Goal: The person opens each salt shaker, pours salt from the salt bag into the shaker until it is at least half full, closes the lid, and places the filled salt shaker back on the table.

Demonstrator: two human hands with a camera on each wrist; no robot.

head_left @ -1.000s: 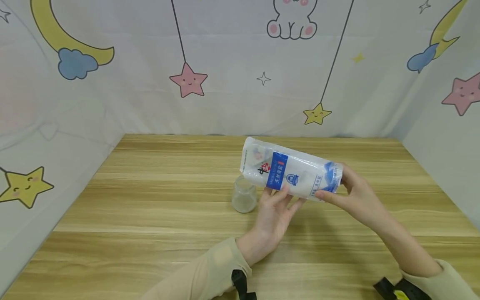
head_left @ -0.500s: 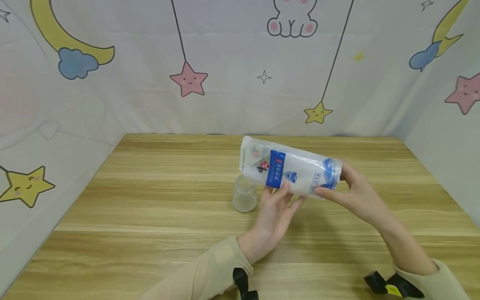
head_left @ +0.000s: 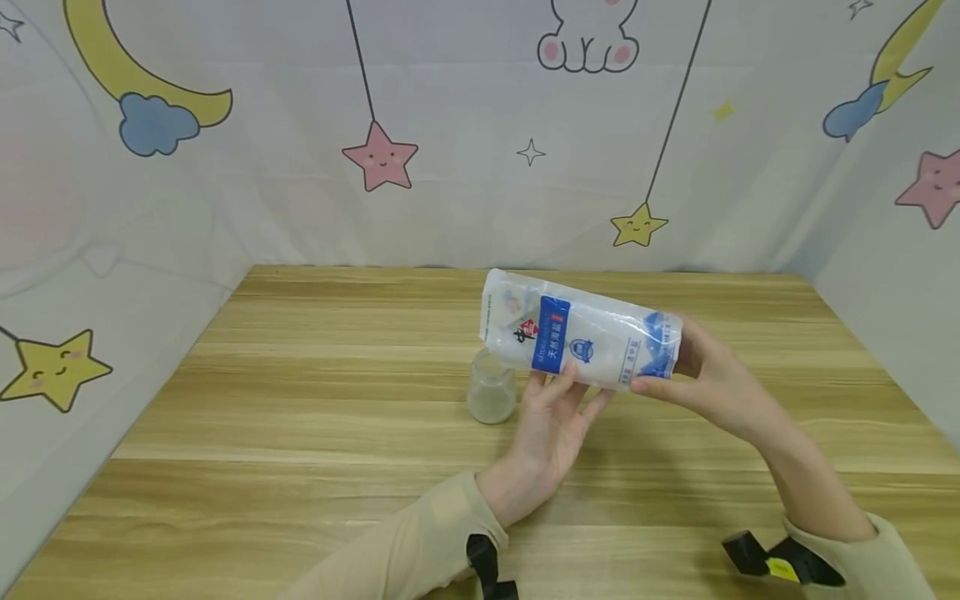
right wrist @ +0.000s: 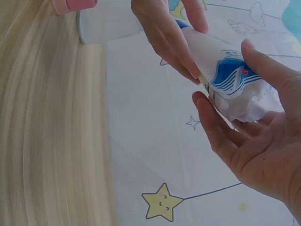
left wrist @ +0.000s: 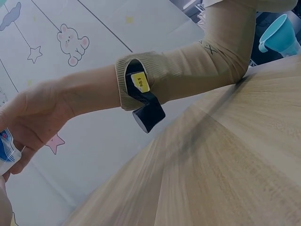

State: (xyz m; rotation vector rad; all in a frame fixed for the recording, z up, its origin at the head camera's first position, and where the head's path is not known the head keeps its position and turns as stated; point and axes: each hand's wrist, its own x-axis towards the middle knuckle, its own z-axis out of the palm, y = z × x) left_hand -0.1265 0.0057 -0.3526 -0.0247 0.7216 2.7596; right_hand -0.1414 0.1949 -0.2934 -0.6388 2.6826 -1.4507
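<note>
Over the wooden table, two hands share one white-and-blue bag. From where I stand, the right hand grips its right end between thumb and fingers, while the left hand holds it from below, one fingertip on the front face. The bag slants, raised off the board, its left end overlapping the top of one glass jar in the head view; whether they touch I cannot tell. One pink thing sits cut off beside the jar in the right wrist view. The jar stands well in from every table edge, with a broad stretch of board to its left. Behind, the far edge meets a printed white cloth. Each sleeve carries one black strap.
</note>
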